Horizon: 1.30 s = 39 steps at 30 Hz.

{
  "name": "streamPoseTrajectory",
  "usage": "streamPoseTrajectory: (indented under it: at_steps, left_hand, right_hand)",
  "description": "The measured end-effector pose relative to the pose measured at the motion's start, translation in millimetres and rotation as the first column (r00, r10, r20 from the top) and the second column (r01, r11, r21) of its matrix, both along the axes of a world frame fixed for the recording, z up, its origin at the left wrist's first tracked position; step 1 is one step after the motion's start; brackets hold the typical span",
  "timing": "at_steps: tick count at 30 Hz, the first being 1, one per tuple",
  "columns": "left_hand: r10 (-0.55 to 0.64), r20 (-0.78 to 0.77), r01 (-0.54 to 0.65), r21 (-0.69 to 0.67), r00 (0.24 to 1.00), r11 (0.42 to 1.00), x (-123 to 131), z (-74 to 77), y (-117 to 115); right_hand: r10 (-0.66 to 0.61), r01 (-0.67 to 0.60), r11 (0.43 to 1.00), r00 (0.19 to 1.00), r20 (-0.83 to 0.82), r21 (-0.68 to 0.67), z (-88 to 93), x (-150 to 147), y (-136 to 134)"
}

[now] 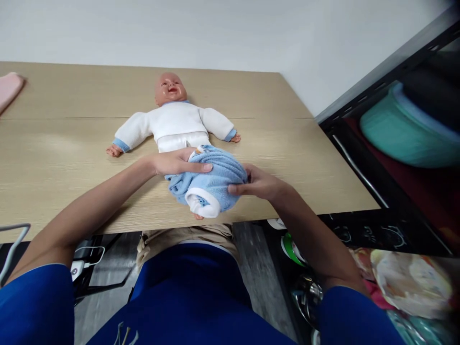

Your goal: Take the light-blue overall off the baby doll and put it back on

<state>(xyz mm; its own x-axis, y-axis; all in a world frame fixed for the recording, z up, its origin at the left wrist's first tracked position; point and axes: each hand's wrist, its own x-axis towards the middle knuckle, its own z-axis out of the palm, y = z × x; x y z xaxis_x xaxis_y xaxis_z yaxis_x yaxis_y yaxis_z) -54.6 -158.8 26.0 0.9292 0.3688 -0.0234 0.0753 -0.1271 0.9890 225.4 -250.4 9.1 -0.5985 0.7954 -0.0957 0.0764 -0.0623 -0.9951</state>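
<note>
A baby doll lies on its back on the table, head toward the wall. It wears a white long-sleeved top with blue cuffs, and a white garment shows at its waist. Light blue doll trousers with a white-edged leg opening are bunched over its legs. My left hand grips the cloth from the left, thumb lying across the top. From the right, my right hand pinches the trousers, its other fingers behind the cloth. A bit of the doll's foot peeks out below; the legs are otherwise hidden.
The wooden table meets a white wall at the back. A pink cloth item lies at the far left. To the right stands a black rack holding a teal bowl. A grey cable hangs at the left edge.
</note>
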Motion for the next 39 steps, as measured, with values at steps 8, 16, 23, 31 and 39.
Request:
streamPoseTrajectory:
  at_steps: [8, 16, 23, 31, 39]
  left_hand:
    - [-0.109, -0.058, 0.107, -0.035, 0.992, 0.994, -9, -10.2, 12]
    - [-0.163, -0.031, 0.165, 0.059, 0.986, 0.985, -4, 3.1, 8]
    - [-0.119, -0.071, 0.123, 0.064, 0.99, 0.99, 10, 15.0, -14]
    - [0.328, -0.383, -0.027, 0.614, 0.864, 0.789, 25, 14.9, -42]
    - [0.438, -0.493, 0.163, 0.782, 0.752, 0.601, 29, 10.4, -64]
  right_hand:
    - [-0.212, 0.19, 0.972, 0.964, -0.163, -0.141, -19.5, -19, -15]
    - [-0.173, 0.175, 0.975, 0.985, -0.031, 0.135, 6.4, -22, -50]
    - [-0.661, 0.639, 0.7, 0.749, -0.049, 0.319, -7.0, -40, -71]
    - [-0.778, 0.621, 0.597, 0.603, 0.177, 0.508, -39.7, -61, -116]
    - [-0.879, 0.717, 0.449, 0.463, 0.118, 0.533, -76.6, -63, -118]
